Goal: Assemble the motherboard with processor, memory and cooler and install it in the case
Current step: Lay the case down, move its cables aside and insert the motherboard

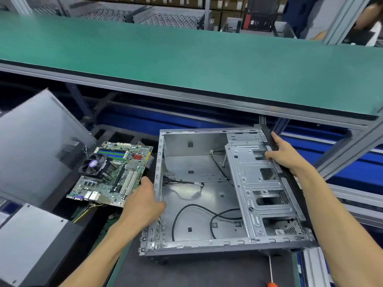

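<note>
We grip open grey steel computer case (199, 195) at centre frame: left hand (145, 200) curled over left wall, right hand (284, 154) clasping black front edge. Green motherboard with black fan cooler (109, 172) lies just left.

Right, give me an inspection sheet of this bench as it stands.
Surface: dark mat under the case.
Job's things: open case lying on its side, no board inside; motherboard with cooler lies left of it.
Clutter: orange-handled screwdriver; grey panel.
Hands: left hand grips case's left wall; right hand holds its right edge.
Cables: black cables loose on case floor.
Surroundings: green shelf above.
</note>
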A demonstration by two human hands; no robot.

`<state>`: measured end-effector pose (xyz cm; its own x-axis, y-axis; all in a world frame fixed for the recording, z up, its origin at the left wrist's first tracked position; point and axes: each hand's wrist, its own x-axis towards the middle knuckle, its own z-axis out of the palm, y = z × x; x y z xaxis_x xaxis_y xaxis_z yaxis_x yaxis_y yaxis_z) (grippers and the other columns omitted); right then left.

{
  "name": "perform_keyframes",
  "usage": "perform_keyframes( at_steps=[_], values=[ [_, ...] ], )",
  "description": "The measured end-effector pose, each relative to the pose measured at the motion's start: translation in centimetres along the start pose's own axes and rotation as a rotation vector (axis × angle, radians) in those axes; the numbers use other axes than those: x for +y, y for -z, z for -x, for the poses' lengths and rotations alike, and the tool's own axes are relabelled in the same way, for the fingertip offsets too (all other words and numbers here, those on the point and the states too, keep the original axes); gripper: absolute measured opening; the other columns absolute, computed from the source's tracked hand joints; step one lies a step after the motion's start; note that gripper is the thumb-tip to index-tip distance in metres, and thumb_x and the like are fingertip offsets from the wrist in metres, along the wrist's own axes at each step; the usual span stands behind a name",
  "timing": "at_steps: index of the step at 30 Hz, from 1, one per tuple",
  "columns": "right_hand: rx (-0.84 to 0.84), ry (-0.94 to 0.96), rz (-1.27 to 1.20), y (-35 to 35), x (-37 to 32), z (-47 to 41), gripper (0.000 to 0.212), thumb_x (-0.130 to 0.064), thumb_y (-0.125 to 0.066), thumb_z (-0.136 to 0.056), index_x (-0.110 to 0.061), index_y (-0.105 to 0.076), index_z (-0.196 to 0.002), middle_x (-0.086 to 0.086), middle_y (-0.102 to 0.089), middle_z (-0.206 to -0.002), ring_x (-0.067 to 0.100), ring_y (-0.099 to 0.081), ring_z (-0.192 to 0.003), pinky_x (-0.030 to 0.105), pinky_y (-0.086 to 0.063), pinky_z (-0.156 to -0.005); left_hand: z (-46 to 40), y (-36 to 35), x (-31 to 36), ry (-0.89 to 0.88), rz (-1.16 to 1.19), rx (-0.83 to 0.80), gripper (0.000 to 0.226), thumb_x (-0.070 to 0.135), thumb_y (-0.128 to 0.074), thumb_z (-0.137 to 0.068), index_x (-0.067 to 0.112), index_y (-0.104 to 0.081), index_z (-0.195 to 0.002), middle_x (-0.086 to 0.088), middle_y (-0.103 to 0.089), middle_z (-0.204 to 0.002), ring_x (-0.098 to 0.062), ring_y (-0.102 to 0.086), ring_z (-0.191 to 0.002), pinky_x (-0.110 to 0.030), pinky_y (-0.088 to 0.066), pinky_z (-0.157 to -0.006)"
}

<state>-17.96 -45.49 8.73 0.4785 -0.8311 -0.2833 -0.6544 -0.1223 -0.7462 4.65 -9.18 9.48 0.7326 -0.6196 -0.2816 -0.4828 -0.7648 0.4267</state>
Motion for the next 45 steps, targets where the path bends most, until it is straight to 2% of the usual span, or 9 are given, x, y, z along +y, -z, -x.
perform_keyframes(
  at_steps=[7,13,16,20,24,30,35,41,45],
  values=[
    [0.041,0.030,0.025,-0.4,0.2,0.2,0.091,-0.006,-0.066,-0.088,-0.031,-0.019,-0.161,0.004,-0.057,-0.135,0.017,-0.058,-0.069,0.022,-0.049,-0.058,-0.1,-0.4,-0.4,-0.005,0.055,-0.017,0.040,0.025,-0.070,-0.083,0.019,-0.034,-0.099,-0.006,-0.061,-0.081,-0.022,-0.062,-0.068,-0.034,-0.043,-0.054],
    [0.124,0.055,0.059,-0.7,0.1,3.5,0.082,-0.024,-0.067,-0.095,-0.028,-0.018,-0.161,0.004,-0.034,-0.162,0.026,-0.039,-0.143,0.039,-0.035,-0.109,-1.4,-0.2,-0.8,-0.032,0.053,-0.047,0.057,0.041,-0.071,-0.084,0.019,-0.032,-0.119,-0.005,-0.053,-0.111,-0.023,-0.057,-0.095,-0.041,-0.051,-0.084],
    [0.192,0.059,0.050,-1.2,-0.5,6.7,0.077,-0.031,-0.066,-0.097,-0.032,-0.022,-0.160,0.007,-0.041,-0.157,0.026,-0.040,-0.143,0.038,-0.036,-0.107,-2.2,-0.2,-0.4,-0.128,0.045,0.096,0.076,0.042,-0.073,-0.081,0.016,-0.030,-0.137,-0.009,-0.041,-0.136,-0.026,-0.044,-0.122,-0.042,-0.040,-0.104],
    [0.308,0.067,0.043,-2.6,-2.1,11.1,0.073,-0.029,-0.066,-0.097,-0.028,-0.027,-0.159,0.005,-0.042,-0.156,0.023,-0.039,-0.143,0.033,-0.035,-0.105,-3.1,-0.3,0.9,-0.358,-0.097,0.333,0.072,0.043,-0.072,-0.079,0.014,-0.036,-0.134,-0.009,-0.041,-0.124,-0.027,-0.039,-0.114,-0.040,-0.035,-0.098],
    [0.490,0.069,0.029,-4.8,-3.9,15.8,0.063,-0.022,-0.065,-0.097,-0.020,-0.039,-0.154,0.004,-0.047,-0.148,0.019,-0.043,-0.137,0.025,-0.031,-0.103,-4.3,-0.1,1.8,-0.484,-0.098,0.280,0.060,0.036,-0.068,-0.082,0.016,-0.042,-0.132,-0.006,-0.041,-0.124,-0.025,-0.037,-0.116,-0.041,-0.034,-0.100],
    [0.747,-0.048,0.044,-11.3,-5.5,22.0,0.057,-0.019,-0.067,-0.095,-0.013,-0.047,-0.148,0.011,-0.035,-0.154,0.027,-0.030,-0.147,0.045,-0.028,-0.121,-6.4,0.2,2.9,-0.595,-0.072,0.217,0.046,0.028,-0.063,-0.085,0.014,-0.047,-0.126,-0.007,-0.046,-0.123,-0.027,-0.039,-0.116,-0.041,-0.031,-0.098],
    [0.817,-0.268,0.068,-17.1,-6.0,25.0,0.091,-0.025,-0.072,-0.091,-0.014,-0.016,-0.161,0.023,0.001,-0.166,0.034,0.007,-0.155,0.054,-0.004,-0.125,-7.8,0.0,3.2,-0.675,-0.088,0.198,0.044,0.024,-0.060,-0.086,0.013,-0.048,-0.126,-0.007,-0.046,-0.122,-0.028,-0.041,-0.114,-0.040,-0.029,-0.097],
    [0.866,-0.398,-0.084,-21.9,-6.8,25.6,0.112,-0.016,-0.074,-0.087,-0.009,0.011,-0.160,0.033,0.012,-0.162,0.043,0.005,-0.153,0.051,-0.007,-0.125,-9.8,-0.2,3.8,-0.762,-0.087,0.209,0.044,0.018,-0.059,-0.084,0.010,-0.048,-0.125,-0.006,-0.046,-0.123,-0.026,-0.042,-0.114,-0.039,-0.029,-0.098],
    [0.882,-0.408,-0.368,-23.4,-6.9,25.4,0.110,-0.008,-0.066,-0.091,-0.017,0.021,-0.158,0.017,0.015,-0.167,0.026,0.007,-0.155,0.032,-0.006,-0.124,-10.9,-0.3,4.4,-0.808,-0.085,0.200,0.044,0.014,-0.058,-0.082,0.009,-0.048,-0.124,-0.006,-0.047,-0.124,-0.026,-0.042,-0.118,-0.038,-0.030,-0.102]
  ],
)
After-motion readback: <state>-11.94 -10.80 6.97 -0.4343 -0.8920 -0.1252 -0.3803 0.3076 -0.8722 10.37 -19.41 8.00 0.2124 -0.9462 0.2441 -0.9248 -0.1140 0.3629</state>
